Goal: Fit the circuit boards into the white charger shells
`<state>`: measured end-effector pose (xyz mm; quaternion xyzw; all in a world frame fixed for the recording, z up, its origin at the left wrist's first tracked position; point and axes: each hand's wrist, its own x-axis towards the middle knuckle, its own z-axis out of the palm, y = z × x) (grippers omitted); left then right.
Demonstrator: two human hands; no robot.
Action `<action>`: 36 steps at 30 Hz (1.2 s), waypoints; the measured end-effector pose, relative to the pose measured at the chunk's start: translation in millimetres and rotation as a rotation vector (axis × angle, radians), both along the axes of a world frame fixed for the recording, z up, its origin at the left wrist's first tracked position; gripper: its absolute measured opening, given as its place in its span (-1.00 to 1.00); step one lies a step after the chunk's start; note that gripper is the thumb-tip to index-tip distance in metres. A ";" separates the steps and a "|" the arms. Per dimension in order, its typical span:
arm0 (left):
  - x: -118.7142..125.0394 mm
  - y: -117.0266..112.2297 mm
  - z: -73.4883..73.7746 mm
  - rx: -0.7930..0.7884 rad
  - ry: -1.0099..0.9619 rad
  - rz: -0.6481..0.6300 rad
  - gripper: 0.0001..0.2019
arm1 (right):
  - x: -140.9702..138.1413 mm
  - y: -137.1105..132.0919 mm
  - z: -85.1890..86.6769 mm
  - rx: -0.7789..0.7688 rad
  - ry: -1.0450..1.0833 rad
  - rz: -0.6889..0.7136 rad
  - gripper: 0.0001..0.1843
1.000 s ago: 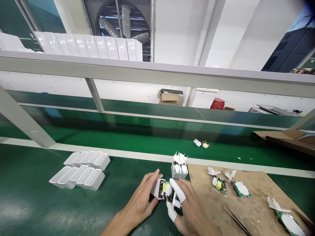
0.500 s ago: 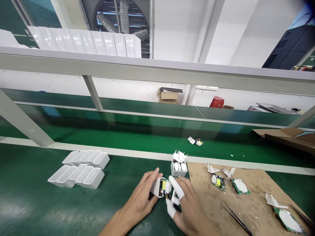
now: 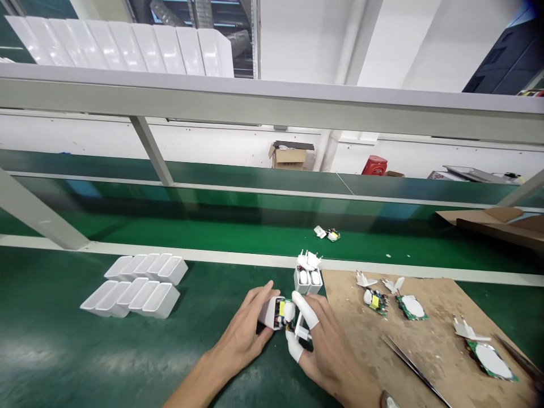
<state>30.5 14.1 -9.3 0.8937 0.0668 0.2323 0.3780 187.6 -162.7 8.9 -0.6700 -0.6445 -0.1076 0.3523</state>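
Note:
My left hand (image 3: 244, 331) is closed round a white charger shell (image 3: 271, 311) lying on its side on the green mat. My right hand (image 3: 325, 345), with white finger cots on thumb and forefinger, pinches a circuit board with a plug piece (image 3: 292, 323) at the shell's open end. Just beyond stand two white shells with plug pieces on top (image 3: 308, 276).
Two rows of empty white shells (image 3: 138, 283) lie to the left. A brown board (image 3: 429, 351) on the right carries circuit boards (image 3: 411, 307), plug pieces (image 3: 465, 328) and tweezers (image 3: 414, 371). A small part (image 3: 326, 233) rides the green conveyor belt (image 3: 238, 226) behind.
Both hands keep the same hold on the shell and board. The part on the belt has drifted left. My view has tipped down slightly.

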 end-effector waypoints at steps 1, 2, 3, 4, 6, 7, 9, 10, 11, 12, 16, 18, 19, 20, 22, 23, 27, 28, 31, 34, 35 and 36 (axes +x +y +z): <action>0.2 -0.1 0.4 -0.006 0.004 -0.001 -0.16 | 0.2 0.5 -0.1 0.001 0.017 0.001 -0.06; 0.7 -0.1 0.8 -0.011 0.006 -0.001 -0.15 | 0.5 0.9 0.0 0.003 0.032 0.002 -0.06; 1.3 0.0 1.2 -0.017 0.008 0.000 -0.15 | 0.6 1.2 0.2 0.007 0.041 0.004 -0.06; 2.0 0.1 1.5 -0.022 0.008 0.001 -0.14 | 0.8 1.4 0.6 0.011 0.046 0.006 -0.07; 3.2 0.3 1.5 -0.032 0.011 0.001 -0.14 | 0.8 1.3 1.9 0.006 0.064 0.007 -0.07; 3.6 0.3 1.2 -0.036 0.013 0.000 -0.14 | 0.7 1.0 2.7 0.001 0.079 0.008 -0.07; 3.7 0.2 0.2 -0.041 0.016 -0.001 -0.14 | 0.4 0.5 4.3 -0.013 0.112 0.005 -0.08; 3.5 0.1 -0.5 -0.041 0.016 -0.003 -0.14 | 0.2 0.3 4.9 -0.018 0.121 0.003 -0.08; 3.1 -0.1 -1.1 -0.039 0.014 -0.004 -0.15 | 0.1 0.2 5.4 -0.019 0.121 0.004 -0.09; 2.7 -0.2 -1.7 -0.036 0.012 -0.004 -0.15 | 0.1 0.0 5.8 -0.017 0.114 0.004 -0.09; 2.2 0.0 -2.8 -0.026 0.013 0.001 -0.15 | 0.5 -0.5 8.0 -0.019 0.093 0.014 -0.07; 2.7 0.6 -3.0 -0.024 0.016 0.005 -0.15 | 1.0 -0.8 9.6 -0.020 0.095 0.016 -0.07; 2.9 0.9 -3.1 -0.025 0.017 0.006 -0.15 | 1.3 -0.9 10.4 -0.021 0.095 0.020 -0.07; 3.2 1.1 -3.3 -0.027 0.018 0.008 -0.14 | 1.5 -1.1 10.9 -0.020 0.093 0.024 -0.08; 3.5 1.0 -3.8 -0.029 0.020 0.008 -0.14 | 1.7 -1.1 11.0 -0.028 0.091 0.034 -0.07; 3.6 0.6 -3.9 -0.029 0.019 0.007 -0.14 | 1.5 -1.1 10.6 -0.036 0.090 0.040 -0.06; 3.3 -2.9 -2.7 0.020 0.026 0.011 -0.12 | -1.2 -0.8 8.6 -0.097 0.119 0.072 -0.05; 3.0 -4.0 -1.9 0.034 0.035 0.017 -0.12 | -1.8 -1.0 8.5 -0.108 0.142 0.081 -0.07; 0.9 -6.1 0.2 -0.021 0.085 -0.024 -0.10 | -0.8 -2.4 8.3 -0.090 0.296 0.103 -0.11; -1.3 -6.3 2.2 -0.214 0.112 -0.073 -0.16 | 4.2 -3.3 6.7 -0.018 0.477 0.072 -0.45; -1.6 -6.2 3.0 -0.284 0.099 -0.062 -0.21 | 5.9 -2.9 5.7 0.000 0.498 0.056 -0.59; -1.8 -6.1 4.1 -0.356 0.075 -0.041 -0.26 | 7.0 -1.9 4.6 0.004 0.495 0.048 -0.66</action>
